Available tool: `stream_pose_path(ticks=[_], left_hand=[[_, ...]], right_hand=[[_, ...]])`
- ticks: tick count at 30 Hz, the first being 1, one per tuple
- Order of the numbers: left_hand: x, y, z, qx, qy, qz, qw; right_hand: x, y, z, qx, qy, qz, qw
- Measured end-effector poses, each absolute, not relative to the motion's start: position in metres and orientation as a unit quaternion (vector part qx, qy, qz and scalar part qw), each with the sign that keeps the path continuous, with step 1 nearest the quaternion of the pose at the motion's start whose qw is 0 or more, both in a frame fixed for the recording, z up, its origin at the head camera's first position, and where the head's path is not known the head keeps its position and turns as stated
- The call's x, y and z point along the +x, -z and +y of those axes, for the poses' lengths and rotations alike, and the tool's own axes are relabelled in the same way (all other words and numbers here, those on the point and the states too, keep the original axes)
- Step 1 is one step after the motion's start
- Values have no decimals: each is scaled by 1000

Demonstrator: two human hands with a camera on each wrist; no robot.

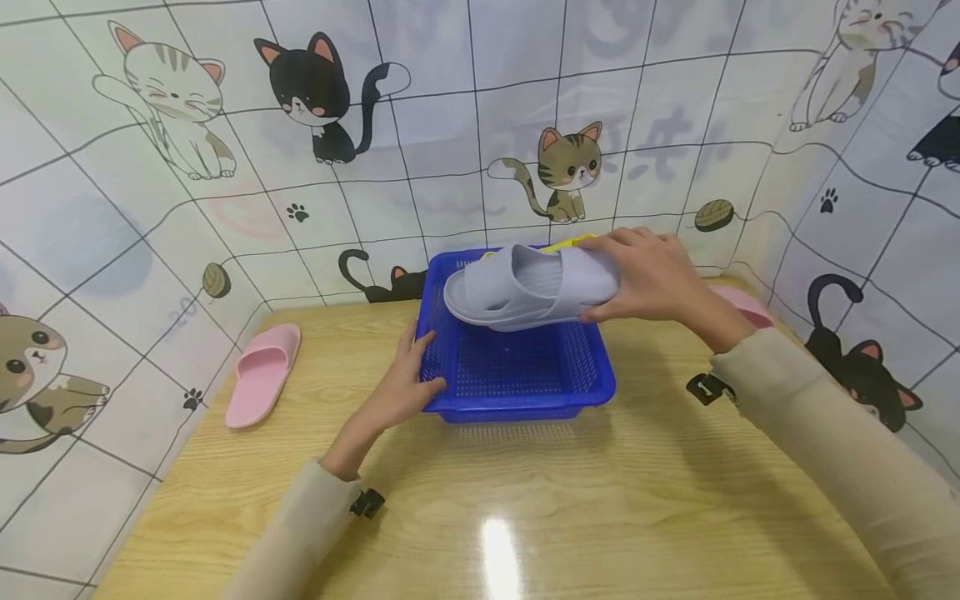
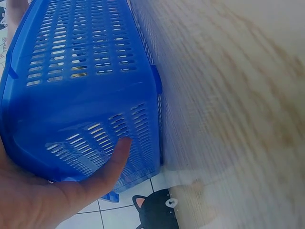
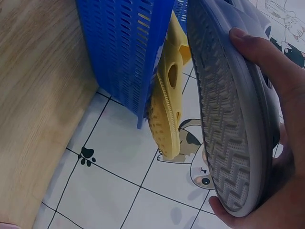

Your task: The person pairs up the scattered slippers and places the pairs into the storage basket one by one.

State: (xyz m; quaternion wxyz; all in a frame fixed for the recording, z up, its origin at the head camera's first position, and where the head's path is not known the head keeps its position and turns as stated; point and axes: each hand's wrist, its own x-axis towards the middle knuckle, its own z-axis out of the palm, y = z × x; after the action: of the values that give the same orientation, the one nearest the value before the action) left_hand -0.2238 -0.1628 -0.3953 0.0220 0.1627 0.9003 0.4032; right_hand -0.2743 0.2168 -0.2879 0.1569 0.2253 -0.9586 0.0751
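Note:
My right hand holds a light grey clog by one end, over the back part of a blue plastic basket. In the right wrist view its zigzag-patterned sole faces the camera, with the thumb on the shoe's side. My left hand grips the basket's left side by the rim; the left wrist view has the thumb against the slotted outer wall. A yellow clog leans out over the basket's back edge, mostly hidden by the grey one in the head view.
A pink slipper lies on the wooden table to the left. Another pink slipper shows partly behind my right forearm. Tiled walls with cat pictures close off the back and both sides.

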Motion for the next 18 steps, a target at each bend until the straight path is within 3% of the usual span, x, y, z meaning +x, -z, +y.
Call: stream_pose_path(ticks=[18], left_hand=[[-226,397,-164,165,-407,898,35]], right_hand=[[-292,283,196,249,-39,-964,81]])
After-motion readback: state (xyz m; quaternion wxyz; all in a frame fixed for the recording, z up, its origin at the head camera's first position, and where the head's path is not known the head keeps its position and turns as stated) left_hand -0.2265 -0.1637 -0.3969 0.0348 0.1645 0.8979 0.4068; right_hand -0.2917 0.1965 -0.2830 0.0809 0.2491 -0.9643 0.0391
